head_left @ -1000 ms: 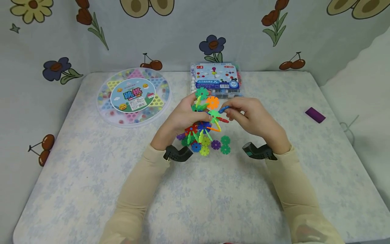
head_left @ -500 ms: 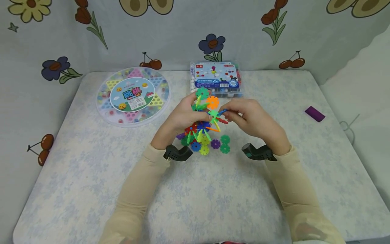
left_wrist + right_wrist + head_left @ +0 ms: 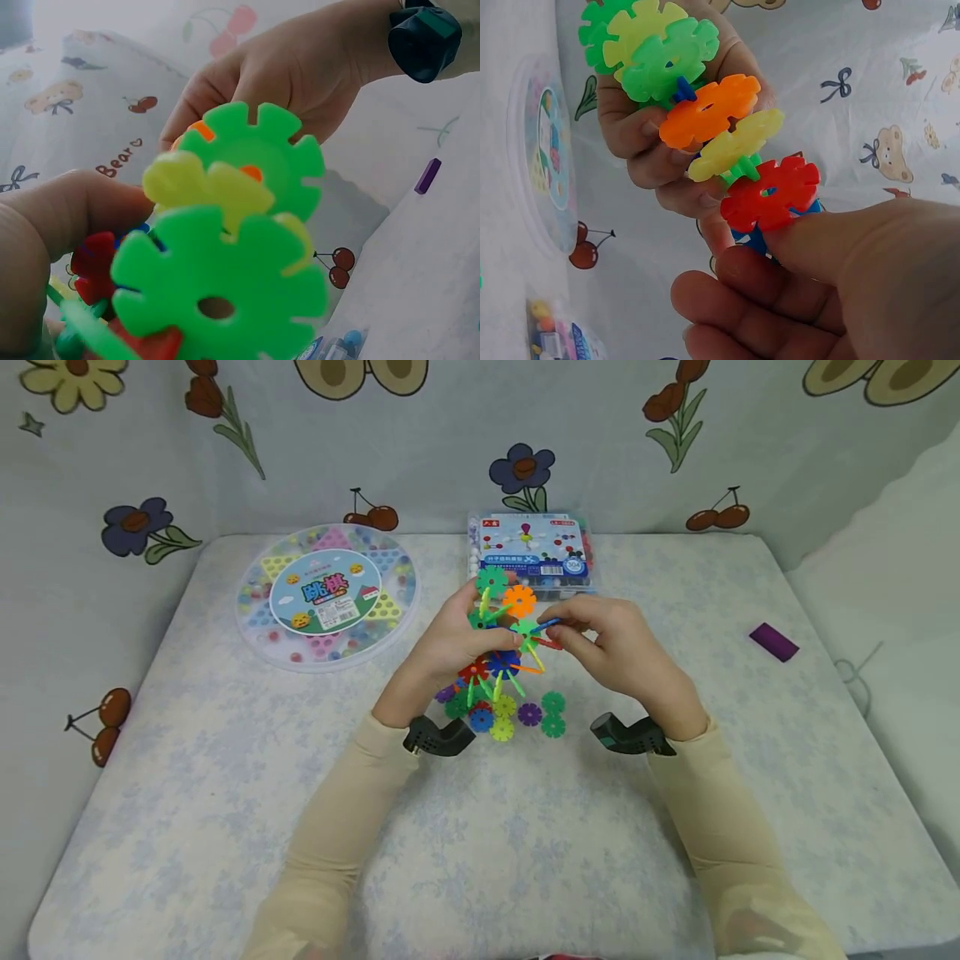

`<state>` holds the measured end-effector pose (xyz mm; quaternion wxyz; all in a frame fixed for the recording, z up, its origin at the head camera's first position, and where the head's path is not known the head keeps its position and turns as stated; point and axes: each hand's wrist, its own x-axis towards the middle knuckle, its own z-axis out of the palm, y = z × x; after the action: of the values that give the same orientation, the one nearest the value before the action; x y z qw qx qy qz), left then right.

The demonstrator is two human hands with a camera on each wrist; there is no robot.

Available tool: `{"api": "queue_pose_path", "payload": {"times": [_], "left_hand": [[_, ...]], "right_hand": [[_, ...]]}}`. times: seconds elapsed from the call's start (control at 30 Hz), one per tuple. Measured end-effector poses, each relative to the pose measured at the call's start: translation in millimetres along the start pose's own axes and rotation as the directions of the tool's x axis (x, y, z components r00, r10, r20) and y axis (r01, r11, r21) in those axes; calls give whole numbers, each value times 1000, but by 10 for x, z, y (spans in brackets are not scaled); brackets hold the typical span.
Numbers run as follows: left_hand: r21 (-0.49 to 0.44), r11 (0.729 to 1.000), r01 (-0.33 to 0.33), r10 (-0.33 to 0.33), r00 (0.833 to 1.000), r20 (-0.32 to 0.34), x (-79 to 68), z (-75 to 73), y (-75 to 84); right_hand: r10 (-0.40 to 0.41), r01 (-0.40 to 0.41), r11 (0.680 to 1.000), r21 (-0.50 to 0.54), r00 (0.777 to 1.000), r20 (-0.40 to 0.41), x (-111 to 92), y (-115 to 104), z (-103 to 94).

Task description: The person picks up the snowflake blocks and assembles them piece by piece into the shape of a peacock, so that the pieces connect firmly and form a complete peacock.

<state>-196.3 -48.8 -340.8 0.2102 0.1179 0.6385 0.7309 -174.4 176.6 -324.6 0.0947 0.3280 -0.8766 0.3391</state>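
My left hand (image 3: 457, 639) grips a cluster of interlocked plastic snowflake discs (image 3: 503, 662) above the table. Green, orange, yellow, red and blue discs jut from it at many angles. At its right side, my right hand (image 3: 626, 635) pinches a blue disc (image 3: 546, 625) between thumb and fingers. In the right wrist view, a red disc (image 3: 772, 196) sits by the right thumb, with the blue disc (image 3: 754, 241) partly hidden behind it. Whether the blue disc is fully slotted in, I cannot tell. A large green disc (image 3: 225, 285) fills the left wrist view's foreground.
Loose discs, among them a purple one (image 3: 529, 715) and a yellow one (image 3: 502, 729), lie on the table below the cluster. Behind stand a round Chinese checkers box (image 3: 255, 643) and a clear molecule-model case (image 3: 534, 547). A purple block (image 3: 774, 642) lies far right.
The cluster has risen slightly away from the table's front and tilted a little. My right hand has shifted slightly left and up with it, still pinching the blue disc.
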Motion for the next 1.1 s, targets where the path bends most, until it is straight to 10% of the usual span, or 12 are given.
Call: {"api": "queue_pose_path", "payload": {"times": [0.7, 0.8, 0.97, 1.1], "left_hand": [[-4, 1000, -1, 1, 999, -48, -24, -9, 22], [-66, 997, -37, 29, 992, -127, -27, -10, 15], [-185, 972, -143, 96, 965, -243, -30, 21, -15], [-217, 961, -171, 98, 945, -311, -25, 48, -4]], "right_hand": [[116, -117, 992, 53, 993, 11, 8, 55, -30], [291, -288, 957, -45, 938, 186, 31, 126, 17], [403, -353, 913, -203, 709, 579, 71, 207, 451], [322, -274, 945, -178, 694, 644, 58, 181, 757]]}}
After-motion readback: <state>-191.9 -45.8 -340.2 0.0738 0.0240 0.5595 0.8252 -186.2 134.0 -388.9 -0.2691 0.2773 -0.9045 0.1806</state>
